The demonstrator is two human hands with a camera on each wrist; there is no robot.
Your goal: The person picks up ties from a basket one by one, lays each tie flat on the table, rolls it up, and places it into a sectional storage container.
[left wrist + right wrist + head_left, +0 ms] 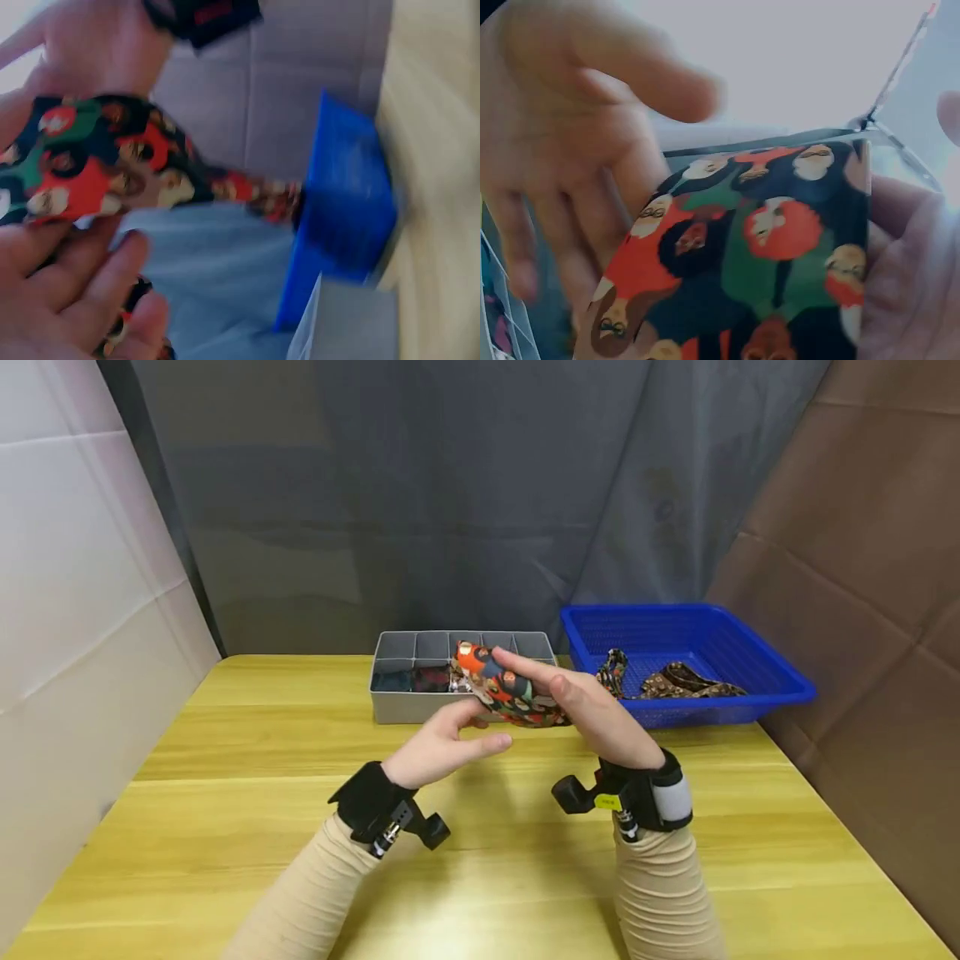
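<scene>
You see even, soft light from above in the head view: mild glare on the glossy yellow wooden table [480,877], faint shadows under the forearms. Both wrist views are blurred; the right wrist view is washed out at top.

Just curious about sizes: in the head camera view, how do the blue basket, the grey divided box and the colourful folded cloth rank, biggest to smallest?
1. Blue basket
2. Grey divided box
3. Colourful folded cloth, though it is partly hidden by the right hand.

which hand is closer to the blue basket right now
Right. The right hand, holding the patterned cloth, is just left of the blue basket. The left hand sits farther left, under the cloth's near end.
</scene>
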